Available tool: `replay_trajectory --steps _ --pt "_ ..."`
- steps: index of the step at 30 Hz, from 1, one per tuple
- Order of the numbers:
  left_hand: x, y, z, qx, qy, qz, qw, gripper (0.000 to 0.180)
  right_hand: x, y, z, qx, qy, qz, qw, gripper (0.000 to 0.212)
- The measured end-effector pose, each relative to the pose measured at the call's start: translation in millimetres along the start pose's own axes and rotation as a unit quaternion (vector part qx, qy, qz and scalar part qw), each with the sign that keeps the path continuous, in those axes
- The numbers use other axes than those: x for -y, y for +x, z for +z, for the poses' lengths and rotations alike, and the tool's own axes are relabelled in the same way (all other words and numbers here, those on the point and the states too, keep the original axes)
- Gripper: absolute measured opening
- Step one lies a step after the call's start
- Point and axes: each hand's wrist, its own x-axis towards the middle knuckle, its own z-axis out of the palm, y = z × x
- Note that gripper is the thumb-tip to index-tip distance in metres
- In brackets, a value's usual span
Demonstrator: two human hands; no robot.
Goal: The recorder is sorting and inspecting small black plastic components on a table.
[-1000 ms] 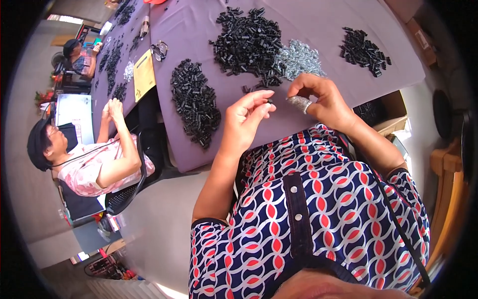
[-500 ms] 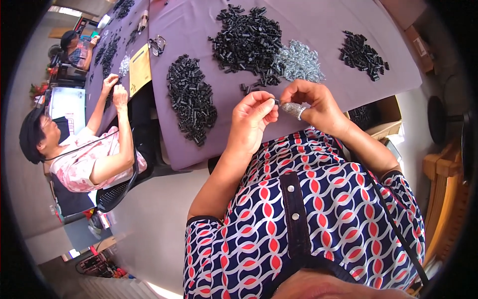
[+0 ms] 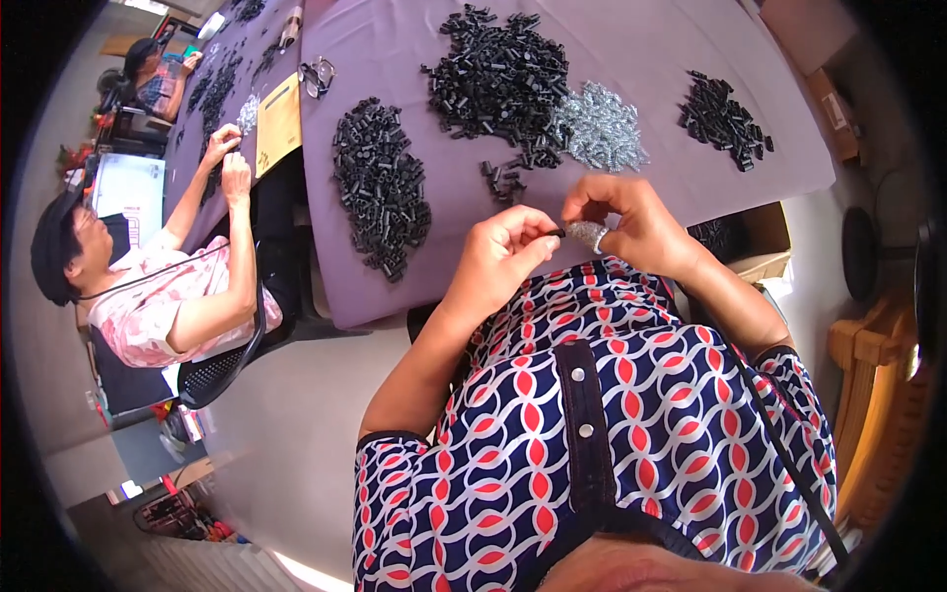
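My left hand [image 3: 501, 255] pinches a small black cylindrical piece [image 3: 555, 234] between thumb and fingertips, over the near edge of the table. Close beside it is my right hand [image 3: 643, 229], its fingers curled in. One of its fingers wears a silvery wrapped cover [image 3: 589, 236], whose end is at the black piece; whether the two touch, and whether this hand grips anything tiny, is too small to make out. Beyond my hands lie a large heap of black pieces [image 3: 498, 74], a heap of small clear-silver parts [image 3: 600, 128] and a little cluster of black pieces [image 3: 503, 182].
Another black heap [image 3: 380, 187] lies left on the purple-grey cloth [image 3: 631, 39], a smaller black heap [image 3: 725, 120] right. An open cardboard box [image 3: 760, 242] stands below the table's right edge. At left a co-worker [image 3: 178, 296] sits by a yellow envelope [image 3: 279, 123] and eyeglasses [image 3: 316, 76].
Both my hands have come lower, nearer my body, and the right fingers curl in more. The black piece stays in my left fingertips. The view has shifted slightly.
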Motion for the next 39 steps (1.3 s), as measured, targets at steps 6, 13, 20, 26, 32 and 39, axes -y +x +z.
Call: replay_trajectory --steps 6,13,20,26,32,39 --pt "6 -8 1 0.015 0.088 -0.015 0.996 0.019 11 1 4 0.048 -0.072 -0.003 0.996 0.037" --pt "5 -10 0 0.028 0.066 0.016 0.997 0.019 8 8 0 0.089 0.001 0.069 0.994 0.038" --pt "-2 -19 -11 0.151 -0.022 -0.052 0.987 0.017 -18 13 3 0.216 0.227 0.143 0.939 0.031" --pt "-1 -19 -29 0.009 -0.06 0.006 0.998 0.015 -4 39 1 0.097 -0.02 0.016 0.995 0.022" --pt "6 -16 -43 -0.076 -0.087 0.034 0.993 0.016 2 82 -6 -0.018 -0.441 -0.193 0.876 0.022" --pt "17 -14 -47 -0.095 -0.115 0.019 0.989 0.014 -12 106 4 0.033 -0.53 -0.131 0.837 0.021"
